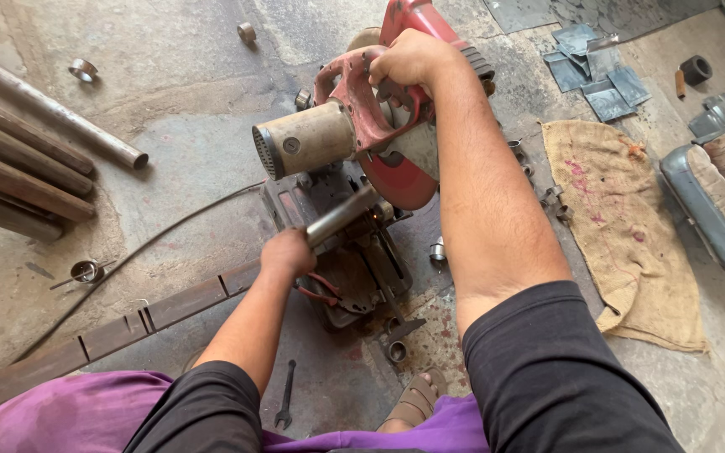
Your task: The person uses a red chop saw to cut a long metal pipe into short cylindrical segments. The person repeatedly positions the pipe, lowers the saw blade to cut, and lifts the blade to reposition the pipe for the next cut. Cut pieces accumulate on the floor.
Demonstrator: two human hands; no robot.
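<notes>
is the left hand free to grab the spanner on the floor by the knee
Probably not as things stand: the left hand is gripping the metal tube at the chop saw. The spanner lies unobstructed, close below that forearm.

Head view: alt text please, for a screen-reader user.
Seen from above, the right hand grips the handle of a red chop saw while the left hand holds a metal tube under its blade, on a concrete floor.

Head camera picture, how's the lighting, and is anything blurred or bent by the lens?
Head view: soft, even daylight with faint shadows and no strong glare; the left hand on the metal tube is slightly motion-blurred, while the right hand on the red chop saw is sharp; wide-angle lens stretches the right forearm and bows the pipes at the left edge.
</notes>
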